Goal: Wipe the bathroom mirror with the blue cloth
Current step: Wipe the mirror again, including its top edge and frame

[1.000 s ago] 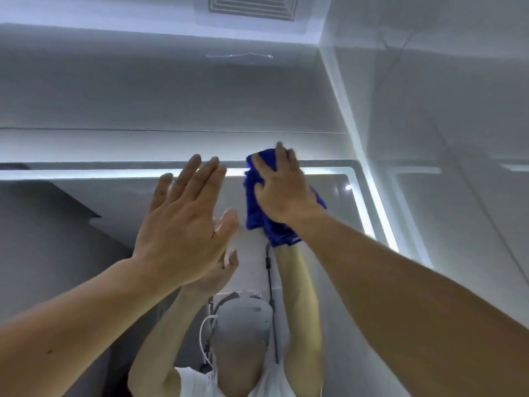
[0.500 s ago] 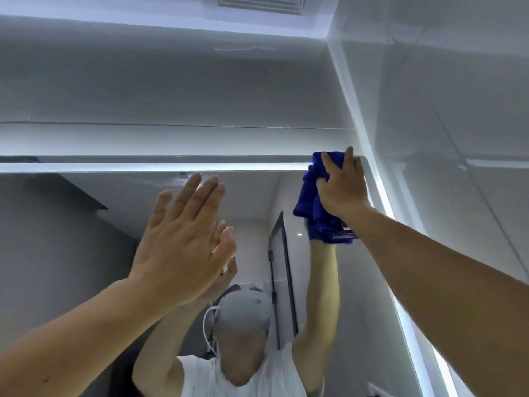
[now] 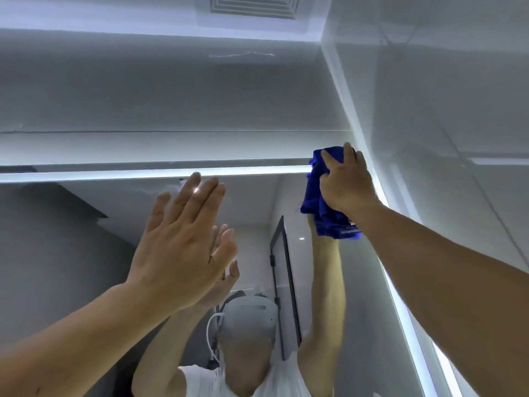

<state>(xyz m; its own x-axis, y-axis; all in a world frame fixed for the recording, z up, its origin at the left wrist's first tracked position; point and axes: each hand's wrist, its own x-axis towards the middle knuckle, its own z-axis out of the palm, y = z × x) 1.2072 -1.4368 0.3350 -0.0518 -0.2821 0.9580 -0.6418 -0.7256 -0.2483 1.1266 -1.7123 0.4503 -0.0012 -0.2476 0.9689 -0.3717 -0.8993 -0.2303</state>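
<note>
Left hand: we are holding our left hand up flat, fingers straight and together, palm toward the glass; whether it is pressing the mirror or hovering just off it we cannot tell. It is sitting where it sat a second ago.

Right hand: we are pressing our right hand onto the blue cloth, fingers spread over the bunched fabric and curling round its upper edge, so the cloth is gripped and pinned against the glass.

Blue cloth: the cloth is now lying at the mirror's top right corner, touching the lit strip along the top edge and just beside the side wall. Over the last second we have been sweeping it rightward from near the middle of the top edge.

Meaning for the task: we judge that the top band is being finished, as the stroke is reaching its right limit. The glass below is probably still awaiting its passes.

Reflection: the mirror is showing our raised arms and a dark door frame behind us.

Far field: a ceiling vent is sitting above the wall.
</note>
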